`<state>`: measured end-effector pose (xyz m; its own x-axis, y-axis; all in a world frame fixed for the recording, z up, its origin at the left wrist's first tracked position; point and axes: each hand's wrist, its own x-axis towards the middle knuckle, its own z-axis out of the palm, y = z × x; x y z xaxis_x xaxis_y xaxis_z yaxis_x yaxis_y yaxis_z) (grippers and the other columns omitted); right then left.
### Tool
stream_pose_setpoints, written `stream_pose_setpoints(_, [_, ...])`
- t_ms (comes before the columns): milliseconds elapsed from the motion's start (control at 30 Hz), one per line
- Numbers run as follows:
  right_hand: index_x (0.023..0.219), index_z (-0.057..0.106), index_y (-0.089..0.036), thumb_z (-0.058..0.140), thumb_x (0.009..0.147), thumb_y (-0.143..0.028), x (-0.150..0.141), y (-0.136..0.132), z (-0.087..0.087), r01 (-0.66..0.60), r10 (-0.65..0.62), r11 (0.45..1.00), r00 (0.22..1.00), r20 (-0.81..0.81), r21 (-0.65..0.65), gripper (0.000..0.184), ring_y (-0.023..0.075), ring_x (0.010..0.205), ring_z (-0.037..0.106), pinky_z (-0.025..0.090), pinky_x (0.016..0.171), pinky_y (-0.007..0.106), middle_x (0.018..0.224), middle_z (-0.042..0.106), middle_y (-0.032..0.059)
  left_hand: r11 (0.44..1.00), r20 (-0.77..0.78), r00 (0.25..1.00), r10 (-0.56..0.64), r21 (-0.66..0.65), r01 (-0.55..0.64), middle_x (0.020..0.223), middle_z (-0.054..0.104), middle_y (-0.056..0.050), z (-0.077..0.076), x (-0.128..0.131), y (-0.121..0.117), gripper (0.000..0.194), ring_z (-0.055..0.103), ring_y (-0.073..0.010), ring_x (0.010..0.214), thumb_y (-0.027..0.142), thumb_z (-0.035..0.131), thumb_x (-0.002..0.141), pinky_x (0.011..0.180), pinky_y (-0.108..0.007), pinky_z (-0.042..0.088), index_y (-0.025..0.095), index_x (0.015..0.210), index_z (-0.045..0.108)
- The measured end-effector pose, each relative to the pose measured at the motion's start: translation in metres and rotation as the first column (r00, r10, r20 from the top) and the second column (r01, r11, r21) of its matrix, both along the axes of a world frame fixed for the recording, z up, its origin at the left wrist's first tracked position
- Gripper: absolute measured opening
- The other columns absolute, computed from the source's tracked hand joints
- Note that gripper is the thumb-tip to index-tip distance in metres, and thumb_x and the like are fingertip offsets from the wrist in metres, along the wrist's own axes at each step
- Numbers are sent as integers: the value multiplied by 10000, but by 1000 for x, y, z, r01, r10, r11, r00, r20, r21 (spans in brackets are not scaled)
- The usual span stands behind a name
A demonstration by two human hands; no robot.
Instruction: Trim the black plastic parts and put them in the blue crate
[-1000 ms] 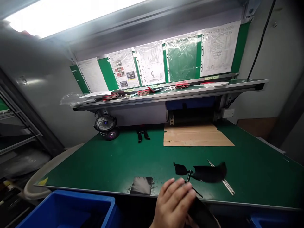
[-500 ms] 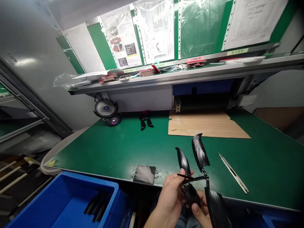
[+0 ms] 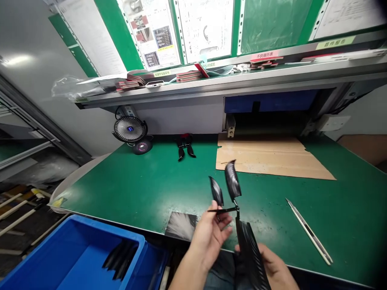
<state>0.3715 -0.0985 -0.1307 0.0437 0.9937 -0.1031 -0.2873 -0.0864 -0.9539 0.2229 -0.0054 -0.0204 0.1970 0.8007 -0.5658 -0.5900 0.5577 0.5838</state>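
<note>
A black ribbed moulded plastic piece (image 3: pixel 232 189) with curved blades on a thin runner is held up over the front edge of the green bench. My left hand (image 3: pixel 208 235) pinches the thin runner near its joint, fingers closed round it. My right hand (image 3: pixel 272 268) sits lower at the bottom of the view, gripping the long ribbed lower blade (image 3: pixel 249 253); its fingers are partly hidden behind that blade.
A blue bin (image 3: pixel 75 257) with several black parts stands at lower left. On the green bench (image 3: pixel 145 189) lie a metal blade tool (image 3: pixel 308 231), a dark square plate (image 3: pixel 180 225), a cardboard sheet (image 3: pixel 272 159), black pliers (image 3: pixel 185 147) and a small fan (image 3: pixel 130 129). A shelf (image 3: pixel 242 78) runs above.
The black part has been lifted off the bench into both hands. The view has tilted down and moved closer, and the part has turned slightly since half a second ago.
</note>
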Motion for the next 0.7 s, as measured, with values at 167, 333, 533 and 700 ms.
stream_pose_setpoints(167, [1187, 619, -268, 568, 860, -474, 51, 16, 49, 89, -83, 996, 932, -353, 2, 391, 336, 1242, 486, 440, 992, 475, 1425, 454, 116, 904, -405, 908, -103, 342, 255, 468, 226, 103, 8, -16, 7, 450, 185, -43, 405, 584, 567, 817, 407, -180, 126, 175, 679, 440])
stream_pose_setpoints(333, [1113, 644, -253, 587, 880, -340, 59, 33, 106, 88, -77, 983, 994, -74, 159, 254, 307, 1242, 489, 405, 1035, 437, 1384, 503, 121, 758, -731, 682, -40, 422, 497, 576, 293, 56, 5, -8, 5, 440, 272, -84, 542, 534, 456, 894, 515, -217, 227, 169, 650, 431])
stream_pose_setpoints(533, [931, 698, -243, 696, 812, -251, 46, 25, 114, 41, -49, 968, 998, 27, 249, 119, 261, 1164, 562, 493, 951, 335, 1222, 632, 96, 748, -837, 532, 129, 434, 502, 592, 304, 43, 6, -8, -3, 388, 328, -106, 569, 440, 379, 949, 534, -234, 254, 181, 665, 430])
stream_pose_setpoints(700, [1063, 654, -176, 664, 849, -273, 23, 51, 100, 72, -247, 953, 743, -622, -293, 236, 189, 988, 651, 571, 782, 285, 1069, 695, 76, 175, -579, 480, 659, 739, 650, 599, 394, 28, 19, -18, -17, 224, 391, -116, 532, 222, 373, 957, 533, -259, 291, 186, 754, 461])
